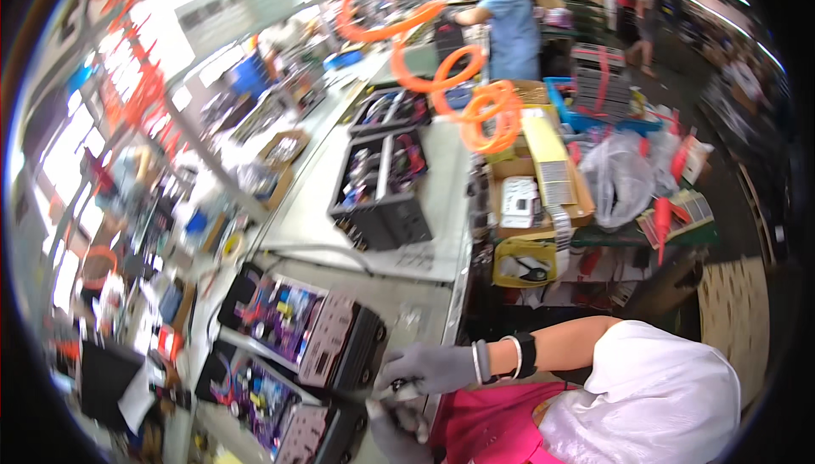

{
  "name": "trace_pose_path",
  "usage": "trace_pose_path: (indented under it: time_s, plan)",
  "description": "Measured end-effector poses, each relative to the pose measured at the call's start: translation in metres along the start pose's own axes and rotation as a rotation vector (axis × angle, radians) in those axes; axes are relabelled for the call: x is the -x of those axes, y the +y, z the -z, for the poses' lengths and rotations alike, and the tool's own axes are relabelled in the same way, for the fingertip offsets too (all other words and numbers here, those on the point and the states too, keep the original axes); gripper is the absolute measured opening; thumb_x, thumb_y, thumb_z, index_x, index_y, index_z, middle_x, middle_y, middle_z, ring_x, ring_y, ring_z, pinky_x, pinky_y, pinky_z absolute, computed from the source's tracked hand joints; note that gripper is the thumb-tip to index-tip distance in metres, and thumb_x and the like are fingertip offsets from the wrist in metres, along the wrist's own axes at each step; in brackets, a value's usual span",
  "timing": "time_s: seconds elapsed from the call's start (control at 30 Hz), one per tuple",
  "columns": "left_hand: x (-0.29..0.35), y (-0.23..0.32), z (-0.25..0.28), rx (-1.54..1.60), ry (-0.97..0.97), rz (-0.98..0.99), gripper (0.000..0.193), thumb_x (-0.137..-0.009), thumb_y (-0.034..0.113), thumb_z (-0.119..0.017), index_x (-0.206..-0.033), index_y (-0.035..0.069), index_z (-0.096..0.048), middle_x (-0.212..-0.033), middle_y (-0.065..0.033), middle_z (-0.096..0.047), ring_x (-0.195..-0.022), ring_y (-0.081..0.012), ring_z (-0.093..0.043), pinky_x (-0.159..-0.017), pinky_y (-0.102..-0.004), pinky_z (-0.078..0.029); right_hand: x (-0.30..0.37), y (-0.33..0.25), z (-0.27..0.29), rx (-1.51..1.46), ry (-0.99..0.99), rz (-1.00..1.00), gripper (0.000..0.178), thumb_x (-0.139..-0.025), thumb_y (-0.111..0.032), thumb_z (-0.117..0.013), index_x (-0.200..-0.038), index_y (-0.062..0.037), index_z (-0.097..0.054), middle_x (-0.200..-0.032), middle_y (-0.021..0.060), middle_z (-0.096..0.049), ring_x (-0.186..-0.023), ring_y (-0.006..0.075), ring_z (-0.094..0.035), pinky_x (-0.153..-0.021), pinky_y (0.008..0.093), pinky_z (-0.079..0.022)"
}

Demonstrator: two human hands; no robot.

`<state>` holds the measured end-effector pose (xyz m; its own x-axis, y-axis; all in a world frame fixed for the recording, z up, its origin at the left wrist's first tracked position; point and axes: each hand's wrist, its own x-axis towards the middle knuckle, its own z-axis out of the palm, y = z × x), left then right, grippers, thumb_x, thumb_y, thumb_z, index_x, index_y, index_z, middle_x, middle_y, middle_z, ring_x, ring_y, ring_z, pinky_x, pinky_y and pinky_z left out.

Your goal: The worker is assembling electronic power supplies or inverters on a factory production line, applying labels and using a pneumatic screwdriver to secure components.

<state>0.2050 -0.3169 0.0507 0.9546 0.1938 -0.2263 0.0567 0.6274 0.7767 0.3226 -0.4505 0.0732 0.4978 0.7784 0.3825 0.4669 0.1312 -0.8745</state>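
Observation:
Both my hands wear grey gloves and meet close together beside the front panels of two open electronic units. My right hand (pixel 424 367) is closed, its fingertips pinched around something small that I cannot make out. Just below it, my left hand (pixel 397 432) is curled too, and whatever its fingers hold is too small to name. Nearest to them is the upper open unit (pixel 317 337), with purple circuit boards, wires and a dark front panel. A second similar unit (pixel 289 430) lies below it, partly cut off by the picture's edge.
Farther up the bench stand black open cases (pixel 386 224) with wiring inside. A coiled orange air hose (pixel 492 120) hangs over the bench. At right are a cardboard box (pixel 519 209), a yellow bin (pixel 525 262) and a plastic bag (pixel 620 179). A person in blue (pixel 512 27) works farther off.

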Motion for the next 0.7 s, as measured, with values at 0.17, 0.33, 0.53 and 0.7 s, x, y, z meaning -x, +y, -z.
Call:
trace_pose_path:
  time_s: [0.17, 0.33, 0.53, 0.7]
  plan:
    - [0.002, 0.004, -0.008, -0.118, 0.251, 0.091, 0.034, -0.096, 0.030, -0.048, -0.118, 0.005, -0.052, -0.057, 0.0042, -0.040, -0.040, -0.0074, -0.038, -0.033, -0.0214, -0.030, -0.015, 0.018, 0.022, 0.193, 0.428, 0.205, 0.021, -0.076, 0.000, -0.064, -0.097, -0.0053, -0.063, -0.091, 0.0111, -0.057, -0.078, 0.0281, -0.059, -0.068, 0.0359, -0.047]
    - [-0.017, -0.019, -0.018, -0.393, 0.261, 0.055, 0.045, -0.094, 0.026, -0.050, -0.136, 0.011, -0.038, -0.064, 0.0011, -0.046, -0.043, -0.0085, -0.040, -0.034, -0.0223, -0.032, -0.034, 0.040, 0.041, 0.418, 0.458, 0.126, 0.032, -0.076, -0.001, -0.066, -0.107, -0.0094, -0.061, -0.099, 0.0113, -0.057, -0.088, 0.0311, -0.060, -0.076, 0.0371, -0.050]
    - [-0.023, -0.020, 0.008, -0.436, 0.461, 0.096, 0.063, -0.092, 0.026, -0.052, -0.147, 0.023, -0.023, -0.066, -0.0034, -0.050, -0.043, -0.0107, -0.042, -0.035, -0.0234, -0.032, -0.053, 0.043, 0.052, 0.480, 0.459, 0.148, 0.031, -0.072, -0.003, -0.070, -0.102, -0.0085, -0.064, -0.096, 0.0104, -0.056, -0.087, 0.0262, -0.060, -0.077, 0.0366, -0.050]
    - [-0.027, -0.023, 0.010, -0.384, 0.469, -0.002, 0.064, -0.092, 0.025, -0.053, -0.147, 0.020, -0.020, -0.068, -0.0038, -0.049, -0.044, -0.0103, -0.044, -0.036, -0.0225, -0.033, -0.055, 0.033, 0.053, 0.374, 0.388, 0.201, 0.033, -0.071, 0.005, -0.067, -0.103, -0.0026, -0.062, -0.096, 0.0117, -0.058, -0.085, 0.0272, -0.063, -0.075, 0.0326, -0.052]
